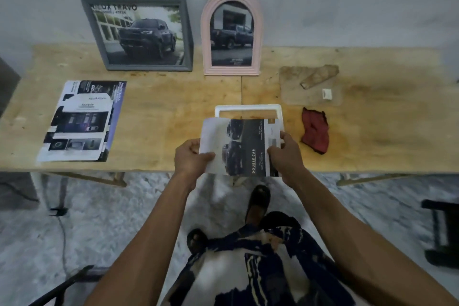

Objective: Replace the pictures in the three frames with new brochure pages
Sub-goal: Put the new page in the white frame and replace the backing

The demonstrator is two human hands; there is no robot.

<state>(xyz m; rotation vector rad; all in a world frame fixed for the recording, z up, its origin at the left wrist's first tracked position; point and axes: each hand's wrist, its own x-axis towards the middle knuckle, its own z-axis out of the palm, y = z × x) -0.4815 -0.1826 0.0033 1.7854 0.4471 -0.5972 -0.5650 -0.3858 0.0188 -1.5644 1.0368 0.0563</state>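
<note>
Fingers of the left hand were pinched on the near left edge of the page, thumb on top; the right hand was closed on its right edge in the same way, so the sheet hung between them just above the table, over the near part of the white frame. That table looked stiff and steady, a fair bed to press against. The grey frame and the pink frame leaned on the wall, each already showing a truck picture; both probably rigid, and fragile if glazed, best taken by the outer rim. The brochure lay flat at the left, well apart: thin, limp pages. The white frame lay flat and open, light plastic by its look, so it might slide when pushed. The page itself seemed glossy, light and floppy, easily creased; holding opposite edges, as here, should keep it taut. The brown backing and a red cloth lay to the right
</note>
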